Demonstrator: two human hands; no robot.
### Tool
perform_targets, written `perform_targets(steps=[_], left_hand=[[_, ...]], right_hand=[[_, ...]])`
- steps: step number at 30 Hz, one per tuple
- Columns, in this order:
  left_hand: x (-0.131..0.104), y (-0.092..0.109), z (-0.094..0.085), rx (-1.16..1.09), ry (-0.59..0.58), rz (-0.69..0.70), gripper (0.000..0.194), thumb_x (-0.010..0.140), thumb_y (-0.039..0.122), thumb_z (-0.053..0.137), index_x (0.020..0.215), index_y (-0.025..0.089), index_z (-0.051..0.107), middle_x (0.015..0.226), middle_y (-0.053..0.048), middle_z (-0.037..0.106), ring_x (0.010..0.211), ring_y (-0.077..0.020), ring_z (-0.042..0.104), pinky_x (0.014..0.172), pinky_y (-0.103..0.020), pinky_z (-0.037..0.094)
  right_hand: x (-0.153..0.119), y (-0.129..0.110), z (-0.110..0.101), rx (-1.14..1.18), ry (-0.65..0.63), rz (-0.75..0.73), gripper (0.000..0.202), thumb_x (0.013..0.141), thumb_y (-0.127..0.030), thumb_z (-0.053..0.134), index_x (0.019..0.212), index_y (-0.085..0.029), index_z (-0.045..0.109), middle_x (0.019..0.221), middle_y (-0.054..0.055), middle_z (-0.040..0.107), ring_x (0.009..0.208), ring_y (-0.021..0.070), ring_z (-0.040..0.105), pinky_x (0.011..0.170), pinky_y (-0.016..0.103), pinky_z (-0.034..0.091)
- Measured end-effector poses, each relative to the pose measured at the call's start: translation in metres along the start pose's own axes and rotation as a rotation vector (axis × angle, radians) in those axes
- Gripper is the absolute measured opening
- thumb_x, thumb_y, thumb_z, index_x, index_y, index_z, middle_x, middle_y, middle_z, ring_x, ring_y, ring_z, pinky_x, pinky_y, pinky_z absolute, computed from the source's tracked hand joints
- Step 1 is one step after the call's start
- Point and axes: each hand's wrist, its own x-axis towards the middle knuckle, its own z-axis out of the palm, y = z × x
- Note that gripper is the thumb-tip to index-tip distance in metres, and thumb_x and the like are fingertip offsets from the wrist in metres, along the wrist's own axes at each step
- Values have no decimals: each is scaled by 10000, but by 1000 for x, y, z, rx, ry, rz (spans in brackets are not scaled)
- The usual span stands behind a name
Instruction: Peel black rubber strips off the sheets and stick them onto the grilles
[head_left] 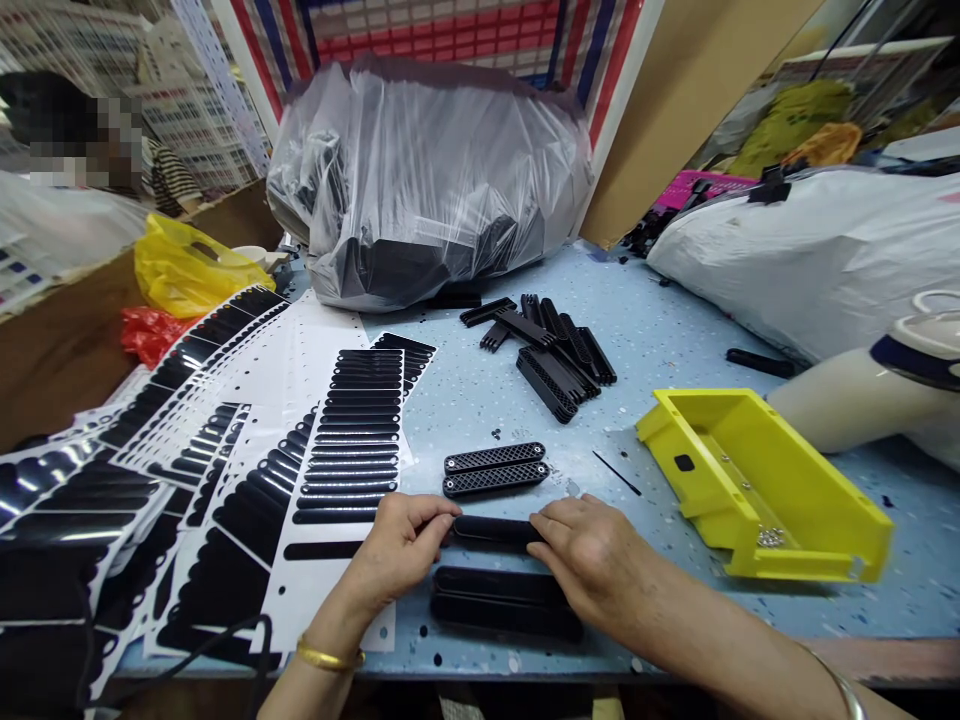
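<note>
Left hand (409, 545) fingers pinch the bar's (491, 533) left end, right hand (589, 550) fingers close round the other — beside 2 mesh bars (495, 472) — apparently aligning its face; steady ends needed.

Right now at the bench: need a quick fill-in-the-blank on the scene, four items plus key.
1. One elongated black piece lies ____ the left hand and the right hand.
2. The parts bin is coloured ____.
3. Sheets of black strips lie to the ____ of two lattice-textured pieces.
4. The left wrist's bangle is ____-coloured.

Missing words: between; yellow; left; gold.
</note>
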Motion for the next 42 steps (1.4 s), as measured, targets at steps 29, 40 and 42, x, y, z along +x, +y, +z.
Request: perform_targets(steps=[29,40,42], left_hand=[[8,10,10,-183,74,-159,238,677,366,636,572,153,645,479,29,521,390,-100,514,415,-200,390],[7,14,9,-180,70,-169,245,682,379,631,580,158,657,444,30,534,375,-93,499,383,-185,335],[7,13,9,-166,69,-166,254,682,388,630,589,155,668,438,29,537,368,-88,485,381,-185,331]], right_hand=[[-1,16,5,215,-61,96,111,839,-106,650,760,-164,702,690,45,684,647,193,630,615,293,449],[-19,31,27,297,118,40,195,931,-264,604,1018,-164,747,778,63,715,722,192,635,661,308,520],[-20,31,28,310,143,41,209,940,-263,588,1038,-172,748,780,62,718,722,190,639,659,307,530]])
